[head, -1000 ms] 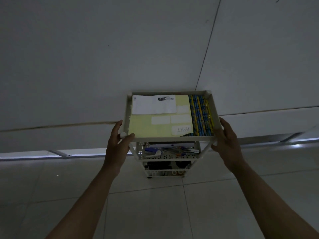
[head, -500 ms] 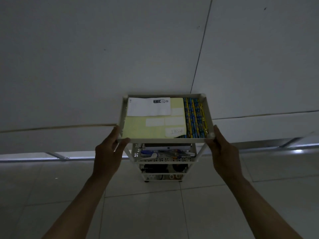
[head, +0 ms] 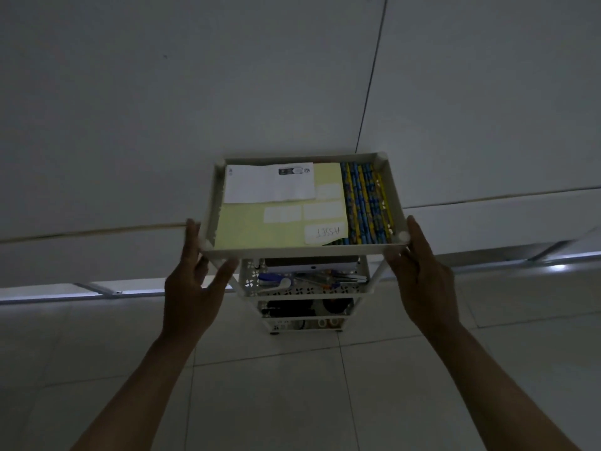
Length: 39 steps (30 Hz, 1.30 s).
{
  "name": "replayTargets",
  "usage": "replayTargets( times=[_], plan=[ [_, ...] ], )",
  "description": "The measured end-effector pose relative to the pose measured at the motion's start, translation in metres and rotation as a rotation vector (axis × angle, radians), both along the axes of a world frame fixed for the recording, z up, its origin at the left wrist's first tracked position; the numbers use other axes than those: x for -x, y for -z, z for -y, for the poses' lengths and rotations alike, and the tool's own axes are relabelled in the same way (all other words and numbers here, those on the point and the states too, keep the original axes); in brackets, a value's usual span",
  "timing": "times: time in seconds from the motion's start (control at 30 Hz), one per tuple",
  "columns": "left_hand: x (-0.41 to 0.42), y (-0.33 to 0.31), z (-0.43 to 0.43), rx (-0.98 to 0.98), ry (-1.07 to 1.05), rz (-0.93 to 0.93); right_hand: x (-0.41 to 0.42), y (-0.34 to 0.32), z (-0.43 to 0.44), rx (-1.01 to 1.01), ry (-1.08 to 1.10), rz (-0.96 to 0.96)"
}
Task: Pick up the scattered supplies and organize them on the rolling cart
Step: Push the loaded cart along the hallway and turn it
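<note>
Rolling cart at centre of view, against far wall, on tiled floor. Top tray: yellow sheet, white paper at far left, striped blue-yellow pencils along right side. Middle tier: pens, small tools; lower tiers dark, contents unclear.

Left hand at near-left corner, fingers spread, thumb under rim; clasp loose. Right hand at near-right corner, fingers extended against rim, nothing else held.

Judgement: sorting apparently done; step in hand is positioning cart. Next move needs even two-handed push, top tray kept level.
</note>
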<state>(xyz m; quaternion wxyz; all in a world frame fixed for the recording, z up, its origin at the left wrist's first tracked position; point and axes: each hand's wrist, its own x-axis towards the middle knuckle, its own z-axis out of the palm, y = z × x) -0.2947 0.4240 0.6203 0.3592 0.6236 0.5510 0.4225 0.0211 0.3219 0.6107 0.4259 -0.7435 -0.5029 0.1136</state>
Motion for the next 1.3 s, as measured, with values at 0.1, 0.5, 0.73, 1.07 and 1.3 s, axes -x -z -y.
replayTargets(
  times=[0.1, 0.5, 0.73, 1.07, 1.3],
  plan=[
    [0.008, 0.038, 0.003, 0.201, -0.045, 0.096, 0.005, 0.025, 0.012, 0.081, 0.06, -0.261],
    [-0.012, 0.176, 0.0, 0.12, -0.23, -0.107, 0.012, 0.161, -0.003, 0.218, 0.17, -0.179],
    [-0.008, 0.193, -0.003, -0.038, -0.242, -0.217, 0.016, 0.181, -0.008, 0.139, 0.179, -0.07],
    [-0.005, 0.207, 0.004, 0.113, -0.215, 0.041, 0.015, 0.195, 0.003, 0.146, 0.176, -0.231],
    [-0.007, 0.306, -0.001, 0.296, -0.173, 0.003, 0.011, 0.285, 0.0, 0.286, 0.174, -0.446]
  ],
)
